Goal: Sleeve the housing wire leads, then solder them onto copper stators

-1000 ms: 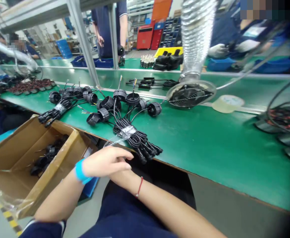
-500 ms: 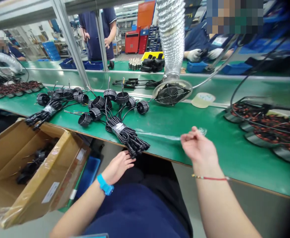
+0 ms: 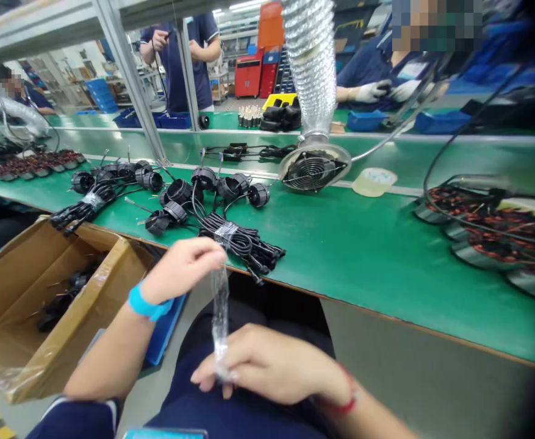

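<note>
A bundle of black cables point(image 3: 244, 239) with round black connectors lies at the front edge of the green table, wrapped in clear film round its middle. My left hand point(image 3: 182, 268), with a blue band at the wrist, is closed at the near side of the bundle, its fingertips on the film. From there a strip of clear film point(image 3: 220, 305) runs down to my right hand point(image 3: 267, 366), which grips its lower end above my lap. A second wrapped cable bundle point(image 3: 86, 204) rests to the left.
A cardboard box point(image 3: 66, 323) with black parts stands at lower left. A fan on a silver duct point(image 3: 315, 167) hangs over the table's back, beside a tape roll point(image 3: 374, 183). Copper-wound parts point(image 3: 487, 244) lie right. Across the bench are people, one with gloved hands point(image 3: 372, 91).
My right hand has moved left and down to my lap, bringing the film with it. My left hand has risen to the wrapped part and closed. The bundle's cable ends have shifted slightly right.
</note>
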### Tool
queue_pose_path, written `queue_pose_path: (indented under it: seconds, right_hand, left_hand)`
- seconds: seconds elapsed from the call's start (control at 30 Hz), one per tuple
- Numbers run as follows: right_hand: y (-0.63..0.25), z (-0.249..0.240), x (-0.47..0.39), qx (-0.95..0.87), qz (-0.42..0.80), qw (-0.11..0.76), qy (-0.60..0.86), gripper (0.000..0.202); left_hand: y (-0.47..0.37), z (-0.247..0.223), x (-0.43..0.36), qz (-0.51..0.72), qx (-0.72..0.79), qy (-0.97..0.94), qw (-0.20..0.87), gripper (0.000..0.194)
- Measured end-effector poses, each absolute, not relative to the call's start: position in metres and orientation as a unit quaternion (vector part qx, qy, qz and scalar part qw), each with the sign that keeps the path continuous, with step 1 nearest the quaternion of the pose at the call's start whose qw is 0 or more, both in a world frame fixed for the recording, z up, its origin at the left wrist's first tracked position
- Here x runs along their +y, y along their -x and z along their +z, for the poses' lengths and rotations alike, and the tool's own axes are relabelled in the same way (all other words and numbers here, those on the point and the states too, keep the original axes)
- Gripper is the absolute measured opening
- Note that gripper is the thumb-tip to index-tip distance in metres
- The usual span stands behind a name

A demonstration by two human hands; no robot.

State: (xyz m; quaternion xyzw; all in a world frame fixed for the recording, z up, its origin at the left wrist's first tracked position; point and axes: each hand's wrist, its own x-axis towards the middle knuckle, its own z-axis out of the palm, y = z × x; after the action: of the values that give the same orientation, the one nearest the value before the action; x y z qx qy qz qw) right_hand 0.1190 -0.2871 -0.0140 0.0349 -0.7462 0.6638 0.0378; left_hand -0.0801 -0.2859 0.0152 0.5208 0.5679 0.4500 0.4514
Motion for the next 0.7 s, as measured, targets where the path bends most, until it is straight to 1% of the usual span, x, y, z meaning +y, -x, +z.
queue_pose_path:
  seconds: [0.03, 0.07, 0.1, 0.13, 0.17, 0.2, 0.23, 0.27, 0.3, 0.37, 0.43, 0.5, 0.57, 0.63, 0.7]
  right_hand:
    - [-0.126, 0.007, -0.27, -0.727, 0.674, 0.11, -0.069, 0.036]
    - [-0.135, 0.025, -0.249, -0.704, 0.665, 0.243, -0.052, 0.035]
    - [-0.145, 0.037, -0.226, -0.667, 0.622, 0.408, -0.021, 0.036]
    - [-0.156, 0.042, -0.201, -0.618, 0.54, 0.57, 0.029, 0.036]
    - [-0.166, 0.04, -0.178, -0.595, 0.445, 0.661, 0.107, 0.036]
    - [-0.176, 0.031, -0.157, -0.606, 0.337, 0.696, 0.188, 0.036]
    - [-0.185, 0.017, -0.141, -0.67, 0.231, 0.643, 0.29, 0.039]
    - [-0.193, -0.003, -0.131, -0.754, 0.117, 0.522, 0.381, 0.041]
    - [-0.2, -0.025, -0.128, -0.793, 0.095, 0.455, 0.394, 0.037]
    - [-0.212, -0.07, -0.144, -0.837, 0.081, 0.379, 0.385, 0.028]
    - [-0.218, -0.104, -0.182, -0.865, 0.069, 0.338, 0.366, 0.032]
    - [-0.218, -0.122, -0.225, -0.887, 0.034, 0.318, 0.332, 0.032]
    - [-0.212, -0.125, -0.255, -0.9, 0.027, 0.303, 0.312, 0.03]
    - [-0.205, -0.119, -0.265, -0.906, 0.059, 0.274, 0.318, 0.028]
    - [-0.203, -0.112, -0.259, -0.888, 0.095, 0.263, 0.365, 0.029]
  left_hand:
    - [0.088, 0.012, -0.296, 0.515, 0.569, -0.5, 0.401, 0.021]
    - [0.095, 0.005, -0.305, 0.592, 0.554, -0.457, 0.366, 0.029]
    - [0.1, -0.006, -0.312, 0.631, 0.544, -0.415, 0.366, 0.032]
    - [0.103, -0.018, -0.319, 0.633, 0.556, -0.375, 0.387, 0.03]
    - [0.103, -0.033, -0.324, 0.607, 0.58, -0.333, 0.43, 0.027]
    - [0.099, -0.048, -0.327, 0.576, 0.59, -0.292, 0.485, 0.027]
    - [0.092, -0.063, -0.33, 0.549, 0.58, -0.268, 0.539, 0.03]
    - [0.083, -0.075, -0.331, 0.538, 0.564, -0.249, 0.575, 0.034]
    - [0.073, -0.085, -0.331, 0.536, 0.546, -0.232, 0.6, 0.038]
    - [0.05, -0.098, -0.327, 0.543, 0.509, -0.217, 0.632, 0.044]
    - [0.029, -0.103, -0.317, 0.554, 0.474, -0.203, 0.654, 0.048]
    - [0.012, -0.106, -0.304, 0.562, 0.44, -0.183, 0.676, 0.049]
    - [0.0, -0.105, -0.291, 0.559, 0.426, -0.161, 0.692, 0.045]
    - [-0.004, -0.099, -0.283, 0.544, 0.44, -0.15, 0.699, 0.037]
    - [0.002, -0.085, -0.279, 0.519, 0.445, -0.135, 0.718, 0.03]
